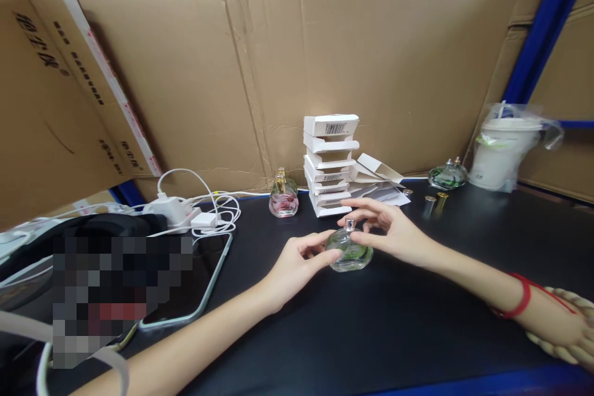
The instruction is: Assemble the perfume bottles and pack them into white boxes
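A clear glass perfume bottle [351, 255] with green leaf colouring and a silver spray neck stands upright on the black table. My left hand [304, 260] grips its left side, thumb in front and fingers partly hidden behind. At its silver top is my right hand [383, 226], with the thumb and a finger around the neck and the other fingers stretched out. Beyond my hands rises a stack of white boxes [330, 164] with open flaps. Two loose caps, one silver [429, 205] and one gold [442, 201], lie to the right.
Pink-tinted perfume bottles with gold necks [284, 203] stand at the back. Flattened cartons [378, 182] lean beside the stack. Green bottles [448, 174] and a bagged white cup [503, 154] are at right; a tablet [197, 281], white chargers [172, 210] and cables are at left. Cardboard walls [394, 68] enclose the back.
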The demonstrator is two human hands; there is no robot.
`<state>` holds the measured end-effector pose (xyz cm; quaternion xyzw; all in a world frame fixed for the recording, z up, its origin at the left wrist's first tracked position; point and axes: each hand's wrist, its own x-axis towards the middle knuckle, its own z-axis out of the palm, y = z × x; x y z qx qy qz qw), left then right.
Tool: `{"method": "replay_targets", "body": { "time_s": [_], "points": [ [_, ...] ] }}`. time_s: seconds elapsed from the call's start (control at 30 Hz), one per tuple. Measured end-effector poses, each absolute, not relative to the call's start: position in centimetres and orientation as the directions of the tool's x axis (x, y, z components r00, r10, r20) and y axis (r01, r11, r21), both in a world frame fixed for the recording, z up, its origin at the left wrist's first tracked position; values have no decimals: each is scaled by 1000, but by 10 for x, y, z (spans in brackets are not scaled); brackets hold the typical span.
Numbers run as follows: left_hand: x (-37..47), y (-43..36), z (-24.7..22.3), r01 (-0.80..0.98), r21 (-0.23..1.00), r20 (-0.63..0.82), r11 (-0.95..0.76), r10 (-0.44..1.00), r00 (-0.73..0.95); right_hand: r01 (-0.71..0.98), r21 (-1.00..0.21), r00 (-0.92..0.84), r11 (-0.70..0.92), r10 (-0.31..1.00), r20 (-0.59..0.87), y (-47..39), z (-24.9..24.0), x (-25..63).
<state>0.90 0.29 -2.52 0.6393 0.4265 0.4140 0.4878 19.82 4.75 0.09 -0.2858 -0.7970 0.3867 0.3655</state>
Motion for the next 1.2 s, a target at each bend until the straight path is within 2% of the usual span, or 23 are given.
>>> {"method": "replay_targets", "body": {
  "time_s": [0.13, 0.23, 0.3, 0.37, 0.47, 0.6, 0.77, 0.9, 1.2],
  "points": [
    [8, 3, -27, 154, 978, 95, -141, 957, 274, 187, -834, -534, 519, 767, 357, 56, -2, 200],
    [7, 4, -29, 133, 984, 82, -118, 965, 250, 241, -820, -386, 520, 826, 410, 68, 0, 209],
    [6, 3, -29, 113, 988, 79, -109, 966, 245, 375, -724, -262, 579, 815, 516, 77, 4, 219],
    [7, 3, -28, 99, 990, 79, -105, 969, 236, 590, -547, -148, 594, 745, 650, 85, 9, 232],
    [8, 2, -27, 98, 989, 85, -107, 975, 206, 834, -327, -79, 444, 682, 727, 95, 16, 251],
    [10, 2, -27, 99, 988, 99, -115, 984, 149, 968, -153, -56, 200, 764, 642, 104, 19, 269],
    [9, 5, -28, 101, 984, 135, -145, 986, 100, 999, 11, 31, -37, 934, 356, 105, 21, 275],
    [10, 4, -28, 108, 981, 149, -158, 985, 88, 994, 48, 85, -103, 953, 290, 100, 25, 273],
    [10, 3, -27, 109, 983, 140, -149, 986, 87, 983, 122, 98, -138, 953, 286, 89, 35, 266]
  ]
}}
